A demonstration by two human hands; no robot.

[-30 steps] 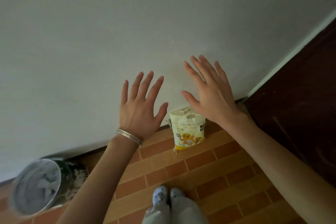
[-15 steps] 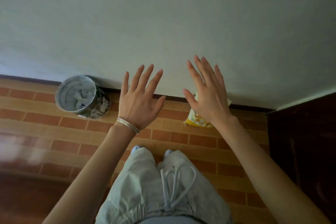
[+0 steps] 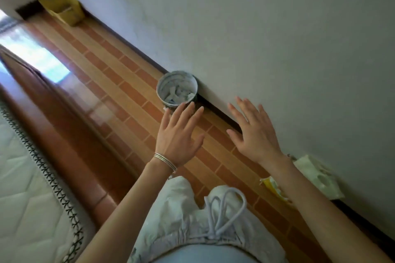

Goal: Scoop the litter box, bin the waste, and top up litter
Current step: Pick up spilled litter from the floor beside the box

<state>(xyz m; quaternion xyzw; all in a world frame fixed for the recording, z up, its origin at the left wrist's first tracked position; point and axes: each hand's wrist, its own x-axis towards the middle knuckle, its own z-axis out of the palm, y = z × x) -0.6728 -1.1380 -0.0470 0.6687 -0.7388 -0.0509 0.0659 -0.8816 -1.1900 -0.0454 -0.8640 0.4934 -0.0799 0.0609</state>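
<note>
A round waste bin (image 3: 177,88) stands on the brick-patterned floor against the white wall, with white scraps inside. My left hand (image 3: 178,136) is held out flat, fingers spread, its fingertips just in front of the bin. My right hand (image 3: 254,132) is also spread and empty, to the right of the bin near the dark skirting. A yellow and white litter bag (image 3: 314,175) leans on the wall at the lower right, partly hidden behind my right forearm. No litter box or scoop is in view.
A yellow box (image 3: 62,7) sits by the wall at the far end of the floor. A quilted white mattress (image 3: 23,188) with dark stitched edging fills the lower left. Bright light reflects on the floor (image 3: 132,96) at the left. My pale trousers show at the bottom.
The view has swung left and tilted. The bin now sits ahead of my left hand, and the litter bag has slid to the lower right. Both hands stay spread and empty.
</note>
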